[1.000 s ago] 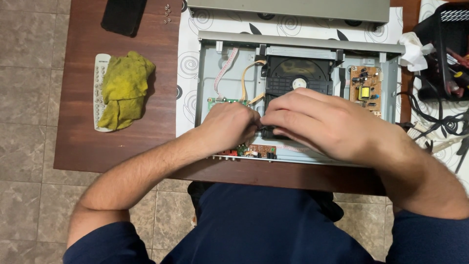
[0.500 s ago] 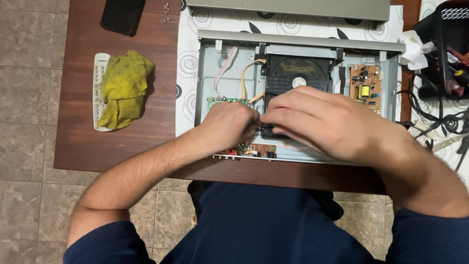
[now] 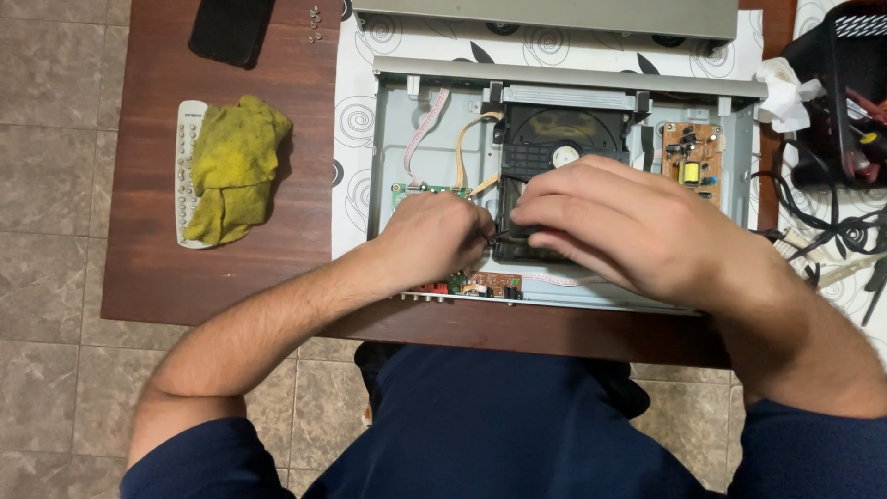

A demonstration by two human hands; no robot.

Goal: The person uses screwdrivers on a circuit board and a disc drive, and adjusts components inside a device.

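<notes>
the bench is dark brown wood with a faint sheen. the open player's chassis is matt grey sheet metal; its disc drive is black plastic. the yellow rag is soft, crumpled cloth. the floor is dull stone tile.

Black disc drive, seemingly seated in opened player

I log no packages, labels, signs or lit screens in view; the one candidate, a flat black rectangular slab at the desk's far left edge, I cannot identify.
</notes>
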